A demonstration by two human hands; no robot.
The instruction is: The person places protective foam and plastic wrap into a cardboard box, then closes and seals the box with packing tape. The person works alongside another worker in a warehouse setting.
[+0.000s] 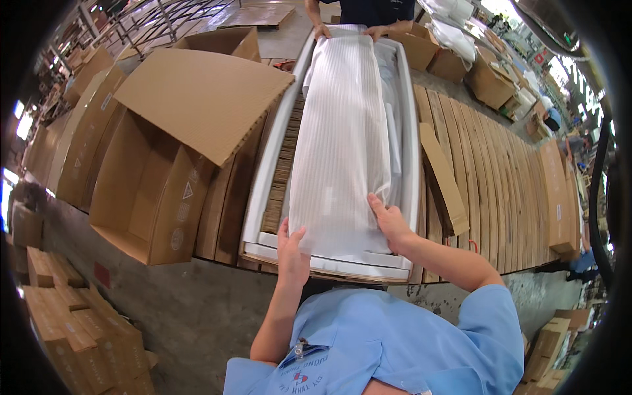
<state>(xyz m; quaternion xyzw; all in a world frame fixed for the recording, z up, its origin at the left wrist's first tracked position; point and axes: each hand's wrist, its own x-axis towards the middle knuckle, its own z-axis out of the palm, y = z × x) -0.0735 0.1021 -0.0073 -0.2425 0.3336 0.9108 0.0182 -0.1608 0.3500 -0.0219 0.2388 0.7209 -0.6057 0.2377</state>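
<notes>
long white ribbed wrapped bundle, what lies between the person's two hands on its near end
In the head view, only the long white ribbed wrapped bundle itself spans the stretch between the left hand and the right hand; both rest on its near end, nothing else between.

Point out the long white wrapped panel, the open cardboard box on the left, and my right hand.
white wrapped panel [342, 131], head view, middle of its wrapping.
open cardboard box [197, 99], head view, its raised flap.
right hand [390, 220], head view, back of hand.
</notes>
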